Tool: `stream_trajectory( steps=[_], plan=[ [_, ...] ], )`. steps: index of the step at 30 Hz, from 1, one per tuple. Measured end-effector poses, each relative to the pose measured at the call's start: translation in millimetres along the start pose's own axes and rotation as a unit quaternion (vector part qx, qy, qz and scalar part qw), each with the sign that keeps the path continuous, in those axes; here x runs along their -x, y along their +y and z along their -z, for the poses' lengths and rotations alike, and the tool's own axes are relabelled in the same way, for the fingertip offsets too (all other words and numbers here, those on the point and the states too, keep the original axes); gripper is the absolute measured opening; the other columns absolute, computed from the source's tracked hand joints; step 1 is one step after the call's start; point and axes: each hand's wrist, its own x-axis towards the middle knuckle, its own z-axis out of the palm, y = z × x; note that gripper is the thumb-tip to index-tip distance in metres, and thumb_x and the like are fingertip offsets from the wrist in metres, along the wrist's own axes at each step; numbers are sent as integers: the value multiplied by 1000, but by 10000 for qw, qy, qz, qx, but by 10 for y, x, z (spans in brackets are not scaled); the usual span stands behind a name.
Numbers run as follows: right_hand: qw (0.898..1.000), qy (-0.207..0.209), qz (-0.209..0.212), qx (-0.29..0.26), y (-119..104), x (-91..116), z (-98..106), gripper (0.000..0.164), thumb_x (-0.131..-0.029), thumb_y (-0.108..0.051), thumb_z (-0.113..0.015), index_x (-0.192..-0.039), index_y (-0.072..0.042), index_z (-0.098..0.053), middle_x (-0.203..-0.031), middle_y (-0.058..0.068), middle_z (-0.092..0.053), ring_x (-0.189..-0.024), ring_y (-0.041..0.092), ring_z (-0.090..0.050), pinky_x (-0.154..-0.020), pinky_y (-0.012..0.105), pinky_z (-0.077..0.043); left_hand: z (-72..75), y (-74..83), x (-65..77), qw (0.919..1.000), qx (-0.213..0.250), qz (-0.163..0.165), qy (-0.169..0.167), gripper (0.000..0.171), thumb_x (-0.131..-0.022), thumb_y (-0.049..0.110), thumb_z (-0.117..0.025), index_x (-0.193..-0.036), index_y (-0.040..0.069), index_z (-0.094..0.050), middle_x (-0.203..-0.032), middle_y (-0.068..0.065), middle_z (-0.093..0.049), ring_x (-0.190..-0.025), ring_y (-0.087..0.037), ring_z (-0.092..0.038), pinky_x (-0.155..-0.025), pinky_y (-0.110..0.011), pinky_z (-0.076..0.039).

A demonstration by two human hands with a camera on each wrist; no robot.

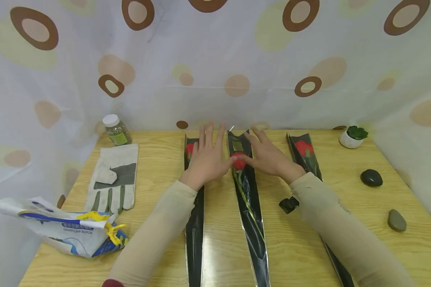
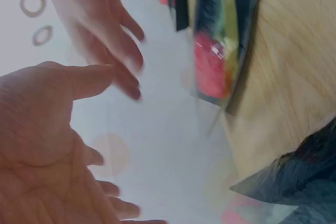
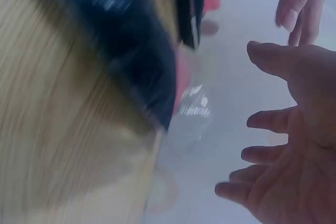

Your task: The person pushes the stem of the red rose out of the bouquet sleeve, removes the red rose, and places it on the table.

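Three red artificial-looking roses lie in long black-and-clear sleeves: a left sleeve, a middle rose with a thin green stem, and a right rose. My left hand is spread above the left and middle sleeves, hiding part of the left rose. Fingers apart, my right hand hovers between the middle and right sleeves. Both thumbs point inward over the middle rose. In the wrist views the left palm and right palm hold nothing. My right forearm covers part of the right sleeve.
At left are a lidded jar, work gloves and a white-blue bag with a yellow tie. A potted succulent, black stone and grey stone sit at right. A small black object lies near my right wrist.
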Motion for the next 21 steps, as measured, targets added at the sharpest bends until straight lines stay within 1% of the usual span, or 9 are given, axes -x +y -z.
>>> stream_trajectory(
  steps=[3, 7, 10, 12, 15, 17, 19, 20, 21],
  plan=[
    [9989, 64, 300, -344, -146, -58, -44, 77, -98, -40, -62, -153, 1, -28, -158, 26, -13, -142, 45, -21, -107, 61, -26, 26, -9, 151, 9999, 80, -84, 24, 98, -95, 55, -57, -158, 17, 7, -162, -15, 12, -145, -38, 12, -111, -59, -21],
    [9966, -12, 579, -589, -301, -144, -140, 70, -98, -36, -63, -150, 2, -36, -152, 25, -31, -139, 41, -30, -107, 59, -28, 39, -60, 337, 9997, 221, -90, -53, 99, -95, 51, -60, -158, 11, 4, -161, -20, 8, -144, -45, 5, -110, -59, -22],
    [9938, -291, 657, -844, -389, -191, -211, 66, -98, -34, -63, -148, 3, -38, -145, 25, -42, -128, 37, -47, -102, 53, -39, 37, -111, 469, 9998, 171, -49, -117, 101, -94, 52, -61, -158, 8, 4, -160, -24, 3, -144, -47, -2, -108, -60, -25],
    [9916, -545, 554, -1030, -451, -217, -257, 66, -99, -34, -62, -148, 2, -38, -142, 23, -47, -121, 34, -55, -97, 49, -45, 17, -164, 565, 10000, -20, -34, -54, 104, -92, 55, -62, -158, 6, 2, -159, -27, -1, -143, -49, -6, -107, -61, -28],
    [9879, -912, 329, -1213, -524, -256, -343, 67, -99, -35, -62, -149, 2, -36, -136, 20, -54, -113, 31, -61, -92, 45, -49, -39, -250, 761, 9990, -441, 92, 10, 107, -90, 59, -63, -157, 0, -1, -157, -31, -8, -142, -50, -9, -106, -60, -29],
    [9841, -1157, 118, -1339, -565, -273, -416, 68, -98, -36, -62, -149, 1, -36, -129, 16, -61, -107, 27, -64, -89, 43, -51, -94, -315, 913, 9969, -744, 238, 45, 109, -88, 61, -64, -154, -6, -8, -152, -35, -20, -139, -52, -20, -104, -58, -34],
    [9759, -1387, -137, -1679, -605, -278, -497, 69, -98, -35, -63, -149, 3, -36, -119, 14, -66, -99, 24, -67, -85, 40, -53, -152, -384, 1059, 9945, -969, 390, -39, 108, -87, 62, -64, -149, -15, -20, -141, -37, -34, -130, -50, -35, -99, -53, -41],
    [9698, -1496, -290, -1905, -624, -277, -543, 69, -98, -34, -64, -148, 3, -36, -113, 12, -68, -93, 22, -69, -82, 38, -53, -183, -419, 1122, 9935, -1026, 465, -135, 104, -87, 63, -65, -143, -18, -30, -132, -36, -43, -122, -49, -44, -94, -51, -45],
    [9607, -1577, -462, -2236, -645, -276, -592, 69, -97, -33, -65, -148, 4, -36, -109, 10, -70, -89, 21, -69, -80, 36, -54, -207, -454, 1179, 9934, -971, 557, -250, 97, -85, 62, -66, -134, -19, -42, -120, -33, -50, -111, -45, -51, -86, -48, -49]
  ],
)
